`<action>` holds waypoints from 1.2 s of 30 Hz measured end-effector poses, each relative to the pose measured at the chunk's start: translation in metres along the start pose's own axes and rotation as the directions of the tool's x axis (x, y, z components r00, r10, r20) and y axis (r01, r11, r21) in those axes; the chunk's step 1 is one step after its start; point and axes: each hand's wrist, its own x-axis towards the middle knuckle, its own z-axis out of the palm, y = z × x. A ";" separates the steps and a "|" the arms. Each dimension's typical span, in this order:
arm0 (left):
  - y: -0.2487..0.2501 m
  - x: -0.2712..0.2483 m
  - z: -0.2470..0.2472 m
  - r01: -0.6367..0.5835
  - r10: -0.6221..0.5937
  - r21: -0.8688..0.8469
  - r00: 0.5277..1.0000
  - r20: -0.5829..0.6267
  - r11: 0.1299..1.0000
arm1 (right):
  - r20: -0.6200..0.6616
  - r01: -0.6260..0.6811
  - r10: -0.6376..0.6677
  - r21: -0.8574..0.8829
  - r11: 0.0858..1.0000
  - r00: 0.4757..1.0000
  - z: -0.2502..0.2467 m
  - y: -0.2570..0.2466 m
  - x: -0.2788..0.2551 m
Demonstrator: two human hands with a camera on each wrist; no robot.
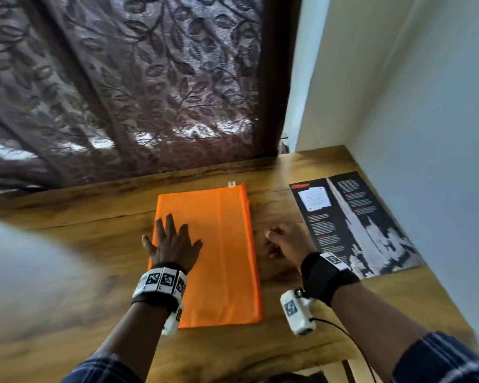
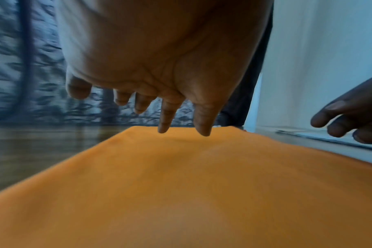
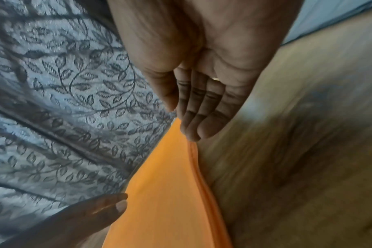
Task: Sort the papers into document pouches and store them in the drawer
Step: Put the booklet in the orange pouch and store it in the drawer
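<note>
An orange document pouch lies flat on the wooden tabletop, its long side running away from the person. The left hand rests palm-down on the pouch's left part, fingers straight and spread — holding nothing. The right hand hovers just beside the pouch's right edge, fingers loosely bent together and empty, with a dark printed leaflet lying further right near the wall.

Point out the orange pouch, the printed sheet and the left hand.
orange pouch (image 1: pixel 224 244): head view, bare middle of its top face.
printed sheet (image 1: pixel 351 225): head view, dark middle, by the wall.
left hand (image 1: pixel 172 244): head view, back of the hand, flat on the pouch.
</note>
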 end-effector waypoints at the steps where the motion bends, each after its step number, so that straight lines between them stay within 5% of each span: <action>1: 0.016 0.001 -0.001 -0.058 0.058 -0.021 0.998 -0.006 0.998 | -0.035 0.020 -0.022 -0.050 0.999 0.999 -0.010 -0.001 -0.004; 5: 0.074 0.004 -0.002 -0.228 0.229 -0.083 0.973 -0.002 0.970 | -0.192 0.026 -0.058 -0.165 0.986 0.980 -0.058 0.003 -0.023; 9: 0.126 0.003 -0.004 -0.320 0.327 -0.109 0.943 0.059 0.941 | -0.323 0.012 -0.182 -0.465 0.885 0.929 -0.109 0.021 -0.031; 18: 0.220 0.039 0.002 -0.395 0.398 -0.073 0.917 0.033 0.916 | -0.181 -0.119 -0.031 -0.755 0.645 0.983 -0.160 0.050 -0.016; 23: 0.265 0.065 0.007 -0.427 0.427 -0.085 0.904 -0.022 0.900 | -0.127 -0.049 -0.065 -0.731 0.681 0.990 -0.163 0.062 -0.011; 36: 0.311 0.103 -0.001 -0.276 0.278 -0.037 0.960 0.041 0.960 | -0.090 0.014 -0.094 -0.644 0.765 0.991 -0.170 0.072 -0.008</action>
